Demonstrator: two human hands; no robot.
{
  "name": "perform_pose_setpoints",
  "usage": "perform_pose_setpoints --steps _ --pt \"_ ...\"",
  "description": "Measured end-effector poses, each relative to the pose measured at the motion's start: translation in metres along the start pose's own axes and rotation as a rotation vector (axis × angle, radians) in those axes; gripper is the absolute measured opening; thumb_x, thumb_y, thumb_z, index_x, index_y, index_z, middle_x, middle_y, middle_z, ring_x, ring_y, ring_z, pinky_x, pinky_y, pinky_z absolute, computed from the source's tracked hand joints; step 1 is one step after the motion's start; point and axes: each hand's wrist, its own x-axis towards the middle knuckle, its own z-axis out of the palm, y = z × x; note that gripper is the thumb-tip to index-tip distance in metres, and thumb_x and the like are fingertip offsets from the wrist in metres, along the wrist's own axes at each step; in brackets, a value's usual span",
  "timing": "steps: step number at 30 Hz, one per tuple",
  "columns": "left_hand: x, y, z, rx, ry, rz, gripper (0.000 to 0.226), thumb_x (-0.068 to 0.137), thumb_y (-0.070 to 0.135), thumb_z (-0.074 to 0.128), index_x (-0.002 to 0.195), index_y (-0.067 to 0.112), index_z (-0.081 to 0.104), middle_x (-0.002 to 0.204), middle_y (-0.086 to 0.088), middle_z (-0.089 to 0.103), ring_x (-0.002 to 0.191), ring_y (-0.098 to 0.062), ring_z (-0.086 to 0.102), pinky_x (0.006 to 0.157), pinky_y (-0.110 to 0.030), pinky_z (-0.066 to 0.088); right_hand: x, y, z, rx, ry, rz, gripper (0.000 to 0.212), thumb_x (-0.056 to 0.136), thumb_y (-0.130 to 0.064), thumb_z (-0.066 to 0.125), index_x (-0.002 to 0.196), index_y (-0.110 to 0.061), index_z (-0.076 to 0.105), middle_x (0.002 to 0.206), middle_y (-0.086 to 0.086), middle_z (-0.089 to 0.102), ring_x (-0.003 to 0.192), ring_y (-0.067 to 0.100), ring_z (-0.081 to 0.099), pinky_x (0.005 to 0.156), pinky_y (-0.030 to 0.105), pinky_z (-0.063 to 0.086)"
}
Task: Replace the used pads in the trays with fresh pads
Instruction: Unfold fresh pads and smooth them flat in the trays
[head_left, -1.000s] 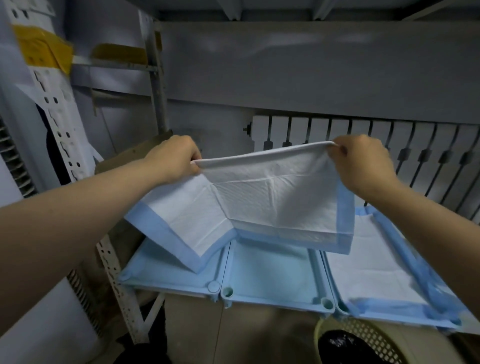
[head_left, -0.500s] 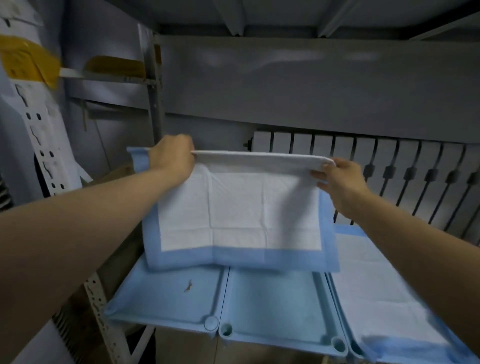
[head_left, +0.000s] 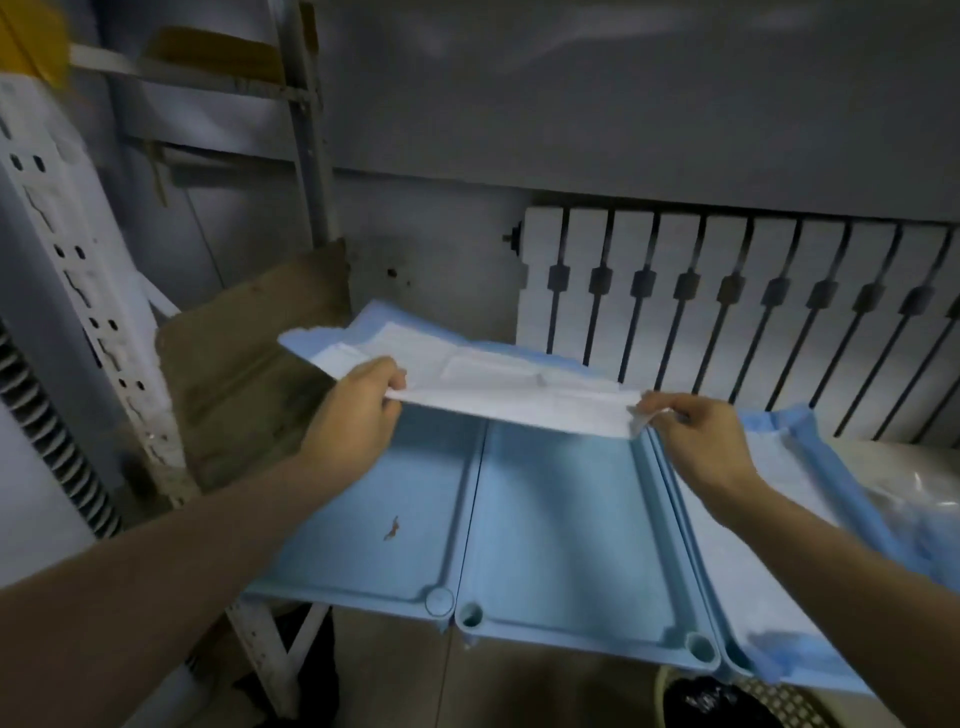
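While the left hand (head_left: 353, 410) and right hand (head_left: 696, 434) pinch its edge, the pad (head_left: 493, 382) (blue-bordered) overhangs trays (head_left: 561, 540).

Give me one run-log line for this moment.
left hand: grips pad edge | right hand: pinches its corner | left tray, middle tray: bare | right tray: padded

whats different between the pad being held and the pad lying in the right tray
The held pad is up in the air, gripped by the left hand and pinched by the right hand; the pad in the right tray lies down with no hand on it. The held pad looks partly folded, while the pad in the right tray is spread out, its blue border riding up the walls. Both are white with a blue border.
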Motion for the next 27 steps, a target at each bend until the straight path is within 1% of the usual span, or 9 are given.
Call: perform_pose_setpoints --steps 3,6,8,11,13,18,21,24,27 --pt "-0.050 -0.026 0.041 0.007 -0.165 -0.106 0.014 0.081 -0.010 0.053 0.081 0.004 0.056 0.100 -0.017 0.065 0.098 -0.033 0.061 0.081 -0.044 0.050 -0.016 0.042 0.014 -0.175 -0.122 0.031 0.029 0.092 0.002 0.050 0.089 -0.016 0.073 0.099 0.005 0.067 0.045 0.006 0.043 0.040 0.012 0.034" --pt "-0.086 -0.042 0.066 0.067 -0.269 -0.232 0.011 0.085 -0.003 0.055 0.086 0.005 0.062 0.095 -0.013 0.064 0.096 -0.032 0.061 0.079 -0.044 0.049 -0.031 0.077 0.030 -0.386 -0.266 0.060 0.024 0.093 -0.002 0.053 0.105 -0.009 0.073 0.118 0.012 0.067 0.088 0.024 0.066 0.068 0.015 0.044" --pt "-0.100 -0.049 0.076 0.114 -0.323 -0.259 0.018 0.088 0.003 0.055 0.099 0.008 0.068 0.103 -0.011 0.065 0.101 -0.030 0.060 0.084 -0.042 0.049 -0.038 0.097 0.038 -0.503 -0.393 0.099 0.030 0.093 -0.001 0.051 0.116 -0.009 0.068 0.135 0.012 0.057 0.120 0.030 0.056 0.091 0.022 0.040" --pt "-0.113 -0.053 0.081 0.204 -0.390 -0.286 0.032 0.091 0.009 0.054 0.119 0.016 0.067 0.121 -0.008 0.063 0.115 -0.026 0.056 0.093 -0.038 0.047 -0.048 0.108 0.043 -0.658 -0.538 0.134 0.043 0.092 -0.004 0.046 0.130 -0.019 0.058 0.154 0.004 0.034 0.140 0.028 0.034 0.107 0.027 0.034" --pt "-0.119 -0.053 0.080 0.292 -0.436 -0.291 0.037 0.094 0.016 0.052 0.130 0.022 0.060 0.134 -0.003 0.057 0.128 -0.023 0.046 0.101 -0.038 0.042 -0.054 0.105 0.045 -0.859 -0.590 0.072 0.050 0.092 -0.012 0.046 0.139 -0.028 0.048 0.159 -0.001 0.022 0.148 0.026 0.013 0.119 0.034 0.017" --pt "-0.127 -0.045 0.077 0.750 -0.545 -0.226 0.053 0.100 0.042 0.038 0.150 0.037 0.023 0.161 0.001 0.013 0.147 -0.035 -0.005 0.111 -0.066 0.000 -0.074 0.091 0.066 -0.953 -0.616 -0.115 0.060 0.095 -0.034 0.047 0.151 -0.028 0.027 0.162 0.000 0.010 0.150 0.026 -0.001 0.120 0.041 0.003" --pt "-0.124 -0.046 0.083 0.783 -0.477 0.015 0.061 0.098 0.039 0.042 0.153 0.031 0.017 0.162 -0.003 0.006 0.147 -0.034 -0.010 0.108 -0.057 -0.022 -0.088 0.081 0.088 -0.877 -0.626 -0.240 0.063 0.097 -0.042 0.044 0.153 -0.027 0.019 0.163 -0.001 0.009 0.150 0.022 -0.002 0.120 0.038 0.000" --pt "-0.120 -0.047 0.095 0.699 -0.486 0.197 0.063 0.094 0.019 0.048 0.152 0.024 0.024 0.161 -0.002 0.014 0.149 -0.030 0.006 0.117 -0.047 -0.005 -0.102 0.065 0.115 -0.819 -0.660 -0.377 0.068 0.094 -0.056 0.028 0.154 -0.025 0.016 0.162 -0.002 0.010 0.150 0.019 -0.001 0.120 0.037 -0.002" --pt "-0.119 -0.044 0.100 0.569 -0.494 0.255 0.062 0.076 0.009 0.072 0.135 0.015 0.054 0.142 -0.007 0.052 0.133 -0.030 0.046 0.110 -0.046 0.033 -0.110 0.050 0.140 -0.771 -0.673 -0.460 0.076 0.088 -0.059 0.016 0.155 -0.022 0.015 0.162 -0.001 0.011 0.150 0.019 0.001 0.120 0.037 -0.003"
